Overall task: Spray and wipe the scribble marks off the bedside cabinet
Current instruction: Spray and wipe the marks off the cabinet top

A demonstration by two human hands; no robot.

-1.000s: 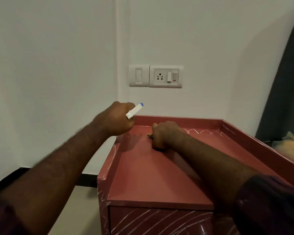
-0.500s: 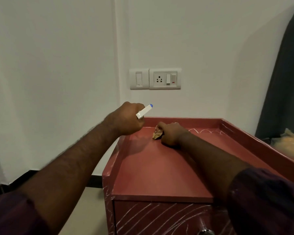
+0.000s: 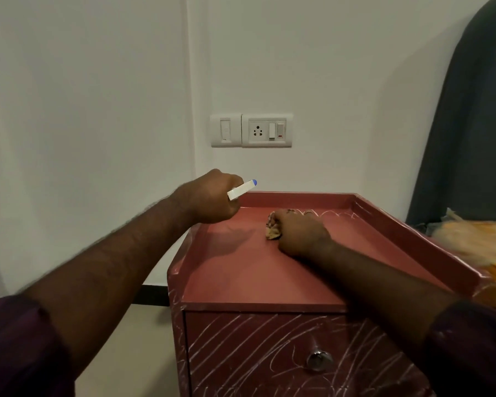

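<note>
From the head camera, the right hand (image 3: 299, 232) presses a crumpled cloth (image 3: 273, 228), mostly hidden beneath its closed fingers, near the back edge of the bedside cabinet (image 3: 258, 276) top. White scribble marks (image 3: 331, 214) line that edge; the front lies bare. The left hand (image 3: 209, 197), fisted around a small white spray bottle (image 3: 242, 190), hovers over the back-left corner, and the cloth has slid rightward since earlier.

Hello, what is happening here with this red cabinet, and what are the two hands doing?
A person is cleaning white scribble marks off a red bedside cabinet. The right hand presses a small cloth on the top, near the back edge where some scribbles remain. The left hand holds a white object with a blue tip above the left rim. The drawer front is covered in marks.
</note>
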